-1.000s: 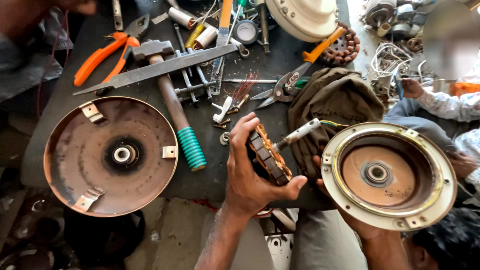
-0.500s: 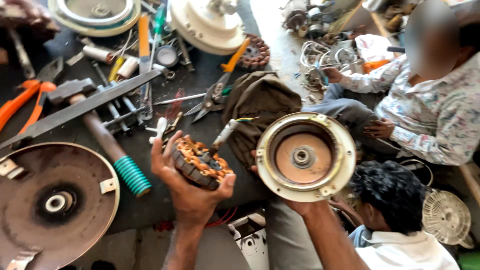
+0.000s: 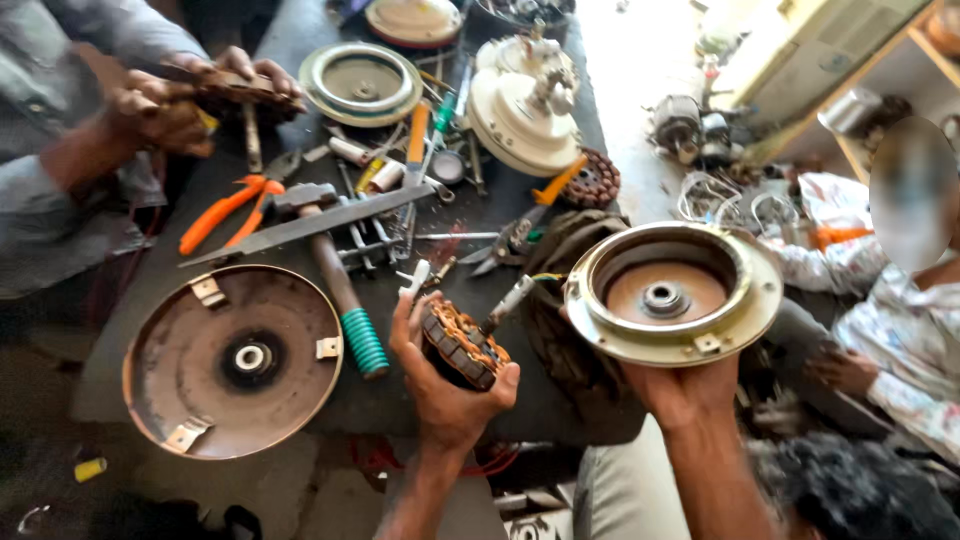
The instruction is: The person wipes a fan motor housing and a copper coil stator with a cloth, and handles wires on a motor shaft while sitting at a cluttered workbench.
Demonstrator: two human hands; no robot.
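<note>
Over the dark cluttered bench [image 3: 300, 225], your left hand [image 3: 450, 395] grips the copper-wound stator [image 3: 462, 343], your right hand [image 3: 685, 390] clasps the round cream metal motor housing [image 3: 672, 292].

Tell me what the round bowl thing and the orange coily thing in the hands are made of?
The round housing in the right hand looks like painted metal: cream rim, rusty-brown dusty inside, a steel bearing at its centre. The wound core in the left hand seems to be copper wire, shiny orange-brown coils, wrapped on dark stacked metal plates. I can't be sure of either.
</note>
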